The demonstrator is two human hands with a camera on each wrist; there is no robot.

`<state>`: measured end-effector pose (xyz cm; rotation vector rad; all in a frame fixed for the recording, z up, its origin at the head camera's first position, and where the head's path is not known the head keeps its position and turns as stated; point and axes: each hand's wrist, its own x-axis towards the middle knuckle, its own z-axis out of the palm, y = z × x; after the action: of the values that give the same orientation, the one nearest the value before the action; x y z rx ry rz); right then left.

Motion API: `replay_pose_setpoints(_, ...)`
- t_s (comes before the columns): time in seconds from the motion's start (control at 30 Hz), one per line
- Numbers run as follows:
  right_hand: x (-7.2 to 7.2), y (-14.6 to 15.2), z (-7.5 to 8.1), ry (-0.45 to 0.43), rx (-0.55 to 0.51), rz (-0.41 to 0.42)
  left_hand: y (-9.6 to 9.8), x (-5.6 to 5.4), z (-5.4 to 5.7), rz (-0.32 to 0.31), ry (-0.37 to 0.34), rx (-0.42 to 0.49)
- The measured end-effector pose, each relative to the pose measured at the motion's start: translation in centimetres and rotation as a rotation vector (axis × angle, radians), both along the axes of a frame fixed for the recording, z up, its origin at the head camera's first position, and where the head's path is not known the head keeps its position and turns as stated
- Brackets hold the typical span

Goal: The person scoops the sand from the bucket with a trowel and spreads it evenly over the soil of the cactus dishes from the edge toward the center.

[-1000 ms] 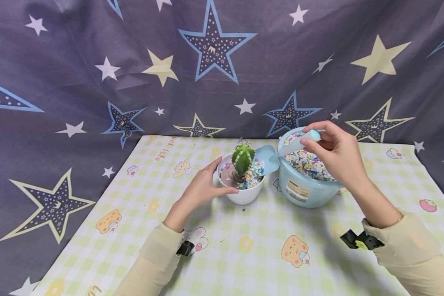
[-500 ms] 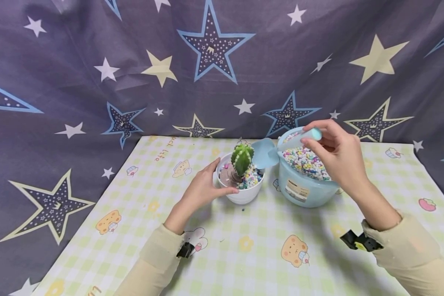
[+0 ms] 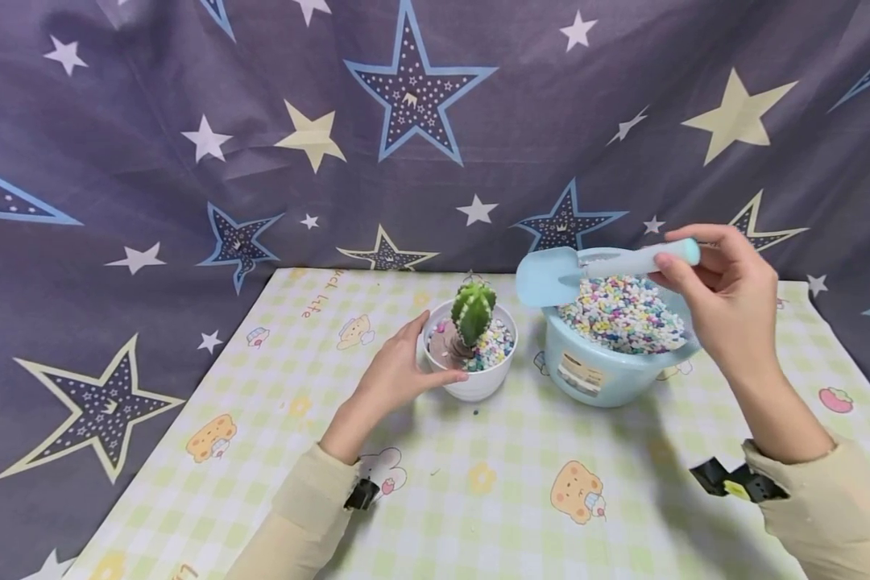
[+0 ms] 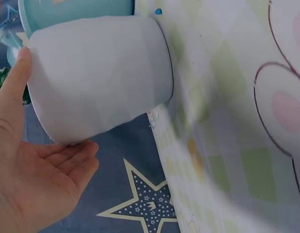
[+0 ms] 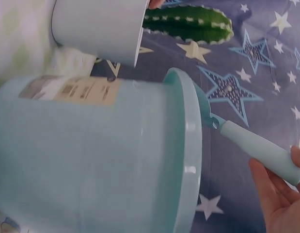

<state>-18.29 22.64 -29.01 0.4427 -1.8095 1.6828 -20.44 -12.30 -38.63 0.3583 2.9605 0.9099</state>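
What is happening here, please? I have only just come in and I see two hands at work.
A person's left hand holds a white pot with a cactus in it. The right hand holds a blue scoop by its handle over a bucket of colorful pebbles. No pebbles show on the scoop's blade. In the pot, pebbles lie right of the cactus, while much brown surface shows on the left.

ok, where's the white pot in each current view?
Head: white pot just right of and below centre.
Left wrist: large, upper left.
Right wrist: left of centre, cut by the top edge.
Shared landmark: light-blue bucket, visible in all three.
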Motion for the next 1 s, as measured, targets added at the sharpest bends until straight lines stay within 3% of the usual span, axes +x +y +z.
replay_pose_setpoints(0.1,0.5,1.1,-0.2,-0.003,-0.127,0.035,-0.4,-0.2,0.0,-0.038,-0.017,-0.003)
replay_pose_setpoints(0.3,1.6,3.3,-0.5,-0.03,-0.223,-0.029,-1.4,-0.8,-0.1,-0.112,-0.03,-0.004)
replay_pose_setpoints(0.53,2.5,5.7,-1.3,-0.02,-0.34,-0.013,-1.8,-1.5,-0.4,-0.149,-0.032,0.028)
replay_pose_setpoints(0.83,3.3,8.3,-2.5,0.031,-0.366,-0.047,-1.7,-2.5,-0.4,-0.205,-0.032,0.079)
replay_pose_setpoints(1.0,3.5,9.2,-2.8,0.068,-0.301,-0.088,-1.7,-2.7,-0.5,-0.199,-0.034,0.078)
